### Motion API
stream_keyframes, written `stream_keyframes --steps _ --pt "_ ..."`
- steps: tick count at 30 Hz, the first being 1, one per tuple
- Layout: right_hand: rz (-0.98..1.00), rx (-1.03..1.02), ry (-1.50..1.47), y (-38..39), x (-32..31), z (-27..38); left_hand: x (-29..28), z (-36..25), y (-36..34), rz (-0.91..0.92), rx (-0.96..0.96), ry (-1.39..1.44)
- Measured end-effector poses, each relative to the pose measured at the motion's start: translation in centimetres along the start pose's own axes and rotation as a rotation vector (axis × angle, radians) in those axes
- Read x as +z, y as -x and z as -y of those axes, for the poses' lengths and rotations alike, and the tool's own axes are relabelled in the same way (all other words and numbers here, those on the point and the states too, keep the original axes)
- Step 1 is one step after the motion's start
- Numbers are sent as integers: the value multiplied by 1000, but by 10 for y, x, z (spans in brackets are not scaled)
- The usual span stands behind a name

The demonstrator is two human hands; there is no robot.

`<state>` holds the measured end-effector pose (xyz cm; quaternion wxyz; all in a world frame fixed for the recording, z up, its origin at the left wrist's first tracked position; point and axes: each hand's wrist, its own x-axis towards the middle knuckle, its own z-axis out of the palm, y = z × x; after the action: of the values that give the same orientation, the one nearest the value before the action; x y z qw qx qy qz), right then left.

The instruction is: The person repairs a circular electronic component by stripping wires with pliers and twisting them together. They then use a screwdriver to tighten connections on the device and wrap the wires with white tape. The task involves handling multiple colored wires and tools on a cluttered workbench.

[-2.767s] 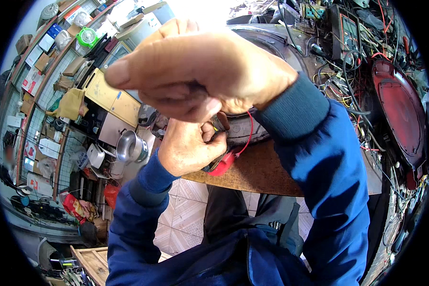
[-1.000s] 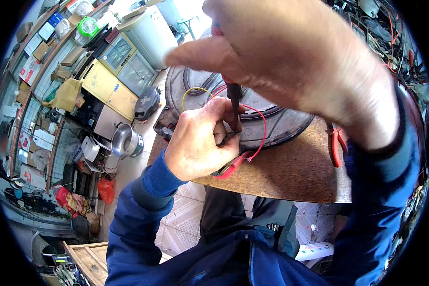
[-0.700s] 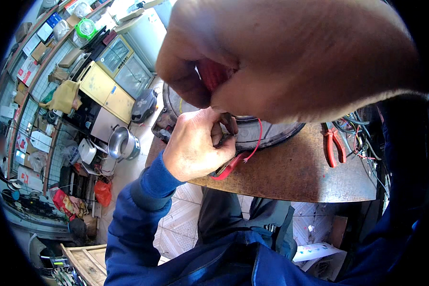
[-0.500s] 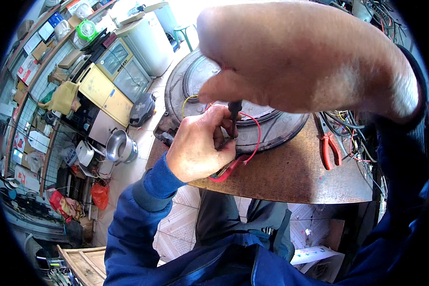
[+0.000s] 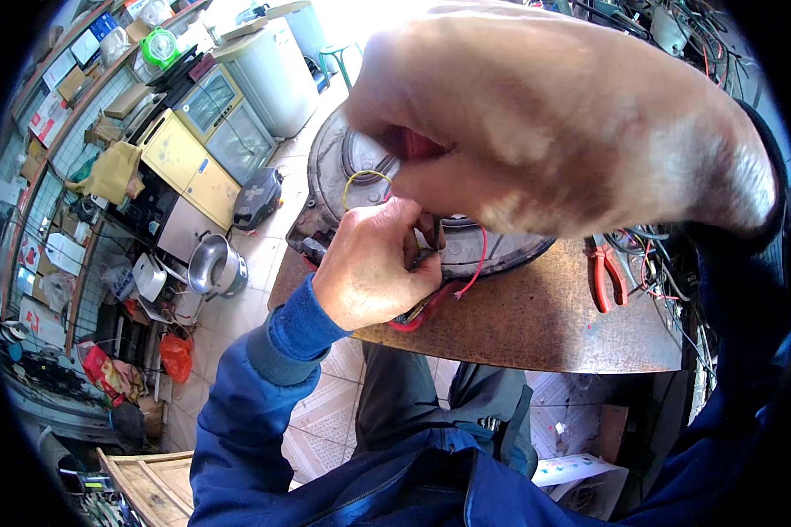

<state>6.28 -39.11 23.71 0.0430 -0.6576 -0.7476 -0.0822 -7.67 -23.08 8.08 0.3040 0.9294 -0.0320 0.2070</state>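
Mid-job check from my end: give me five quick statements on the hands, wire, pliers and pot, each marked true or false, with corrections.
1. The right hand hides part of the round grey part from this view. True.
2. The right hand is empty. False: a red handle shows in its grip.
3. The pliers lie on the wooden tabletop, held by neither hand. True.
4. The red wire's frayed end is hidden under the left hand. False: the red wire ends in plain view, to the right of the left hand.
5. The metal pot is to the left of the tabletop. True.
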Motion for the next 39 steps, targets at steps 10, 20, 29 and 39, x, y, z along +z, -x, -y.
stream_keyframes --steps 10,20,29,39 --pt "-22 152 6 31 -6 4 -2 -9 -7 39 -145 226" --pt "-859 837 -670 118 65 33 -5 18 -3 166 -182 457" --pt "-1557 1063 -1077 160 206 79 -2 1 1 34 -221 350" --pt "-1399 1140 -1128 172 214 93 -19 -15 -3 198 -175 82"
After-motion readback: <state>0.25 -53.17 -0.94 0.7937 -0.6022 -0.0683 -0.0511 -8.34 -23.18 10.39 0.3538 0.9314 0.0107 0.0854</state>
